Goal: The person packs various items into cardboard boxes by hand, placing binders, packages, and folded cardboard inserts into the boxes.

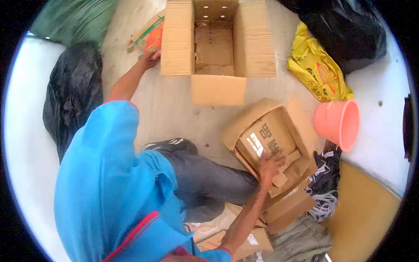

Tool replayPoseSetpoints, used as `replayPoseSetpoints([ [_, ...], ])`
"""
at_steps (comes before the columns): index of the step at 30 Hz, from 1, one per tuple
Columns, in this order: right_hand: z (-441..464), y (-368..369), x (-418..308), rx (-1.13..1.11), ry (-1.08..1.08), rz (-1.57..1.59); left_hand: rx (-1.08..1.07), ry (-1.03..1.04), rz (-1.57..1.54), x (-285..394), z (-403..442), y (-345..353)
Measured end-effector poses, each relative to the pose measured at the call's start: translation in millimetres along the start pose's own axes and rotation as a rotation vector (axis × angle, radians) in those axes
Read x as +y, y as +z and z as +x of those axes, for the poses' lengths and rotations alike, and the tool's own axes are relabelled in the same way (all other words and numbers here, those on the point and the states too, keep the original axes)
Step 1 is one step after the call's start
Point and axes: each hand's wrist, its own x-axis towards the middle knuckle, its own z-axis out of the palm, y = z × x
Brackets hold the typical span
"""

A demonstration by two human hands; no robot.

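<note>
My left hand (pixel 152 59) reaches forward to the outer edge of the left flap of an upright, open cardboard box (pixel 214 46). Its fingers are blurred and partly hidden by the flap, so their grip is unclear. Just beyond it is a flat carton with a red, orange and green print (pixel 152 37), partly covered by the same flap. My right hand (pixel 270 168) rests, fingers spread, inside a second, tilted cardboard box (pixel 244 118) with dark characters and a white label. Loose cardboard pieces lie beneath the palm.
Flattened cardboard (pixel 253 242) and grey cloth (pixel 301 240) lie by my right forearm. At the right are a pink bucket (pixel 334 122), a yellow printed bag (pixel 318 65), a black bag (pixel 349 32) and white cords (pixel 323 205). Another black bag (pixel 74 91) slumps at left.
</note>
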Motion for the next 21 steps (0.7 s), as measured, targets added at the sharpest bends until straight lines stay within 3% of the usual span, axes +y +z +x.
replayPoseSetpoints([
  [2,0,-6,-6,-0.027,0.074,-0.02,-0.109,0.106,0.187,-10,-7,31],
  [6,3,-4,3,0.01,-0.004,-0.014,-0.25,0.07,0.081,-27,-26,56],
  [7,4,-4,5,0.012,-0.007,-0.017,-0.208,0.314,0.391,-30,-32,60],
  [9,4,-2,6,0.007,0.008,-0.009,-0.162,0.565,0.701,-33,-45,68],
  [11,10,7,11,0.022,0.001,-0.01,-0.233,0.304,-0.024,-28,-82,87],
  [14,0,-9,4,-0.002,0.014,-0.016,-0.241,0.295,0.053,-6,-122,72],
  [16,-2,-11,-1,-0.033,0.019,-0.009,-0.505,0.24,0.22,12,-124,37],
  [17,-2,-9,3,-0.007,0.002,0.008,-0.318,0.548,0.292,4,-181,55],
  [19,-3,-10,2,0.029,-0.013,0.04,-0.195,0.975,0.674,25,-230,54],
  [21,-8,-17,-3,0.004,-0.026,0.044,-0.2,0.837,0.458,70,-236,15],
])
